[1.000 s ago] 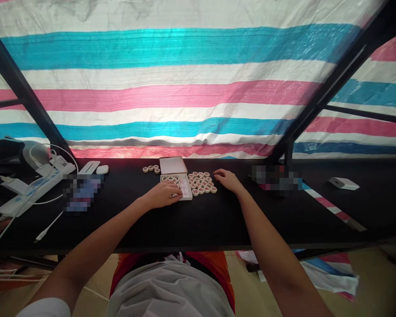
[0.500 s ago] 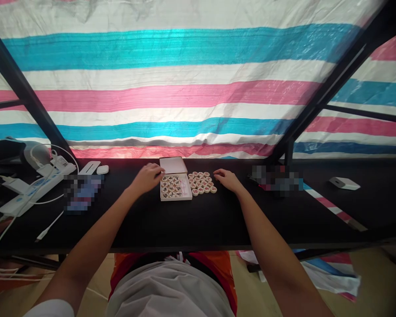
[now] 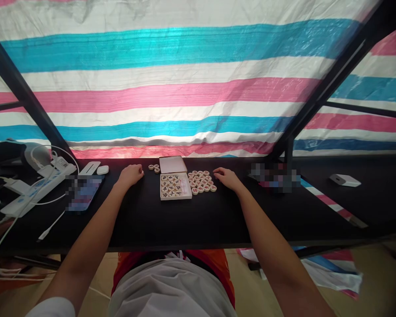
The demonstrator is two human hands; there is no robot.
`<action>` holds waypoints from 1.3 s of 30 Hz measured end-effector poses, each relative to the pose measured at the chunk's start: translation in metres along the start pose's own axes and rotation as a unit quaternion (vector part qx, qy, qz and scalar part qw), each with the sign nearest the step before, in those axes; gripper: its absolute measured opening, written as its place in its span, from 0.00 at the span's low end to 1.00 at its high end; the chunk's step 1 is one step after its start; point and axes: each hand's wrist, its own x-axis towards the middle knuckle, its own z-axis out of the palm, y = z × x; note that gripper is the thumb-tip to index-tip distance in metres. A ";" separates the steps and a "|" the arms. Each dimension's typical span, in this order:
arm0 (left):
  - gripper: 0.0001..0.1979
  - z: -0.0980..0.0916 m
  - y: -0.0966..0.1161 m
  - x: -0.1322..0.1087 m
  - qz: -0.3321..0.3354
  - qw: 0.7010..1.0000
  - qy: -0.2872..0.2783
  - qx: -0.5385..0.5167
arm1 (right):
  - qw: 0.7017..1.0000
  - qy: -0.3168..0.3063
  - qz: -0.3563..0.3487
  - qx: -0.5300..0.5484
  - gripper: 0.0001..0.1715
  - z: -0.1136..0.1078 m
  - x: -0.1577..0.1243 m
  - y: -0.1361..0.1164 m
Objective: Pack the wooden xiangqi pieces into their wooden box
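A shallow white box (image 3: 185, 190) on the black table (image 3: 198, 220) holds several round game pieces with characters on them. Its lid (image 3: 172, 164) lies just behind it. My left hand (image 3: 130, 175) rests on the table left of the box with its fingers curled in; what they hold is hidden. A few loose pieces (image 3: 154, 167) lie between that hand and the lid. My right hand (image 3: 226, 177) lies flat, fingers stretched toward a cluster of pieces (image 3: 202, 181) right of the box.
A power strip (image 3: 36, 187) with white cables, a white mouse (image 3: 102, 169) and a blurred phone (image 3: 82, 192) sit at the left. A small white device (image 3: 345, 180) is at the far right. A striped tarp (image 3: 185, 88) and black frame bars stand behind.
My left hand lifted off the box, passed over the loose pieces behind it and now rests further left, curled. One fewer loose piece lies there. The right hand has stayed put.
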 end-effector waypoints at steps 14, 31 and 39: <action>0.09 0.026 0.145 0.008 0.300 0.949 -0.040 0.093 | 1.000 0.011 -0.009 -0.008 0.14 0.002 0.004 0.005; 0.06 0.033 0.141 0.017 0.235 0.970 -0.027 0.060 | 1.000 0.008 -0.007 -0.009 0.14 0.001 0.002 0.003; 0.16 0.027 0.142 0.014 0.257 0.958 -0.035 0.126 | 1.000 0.007 -0.006 -0.016 0.14 0.000 0.002 0.002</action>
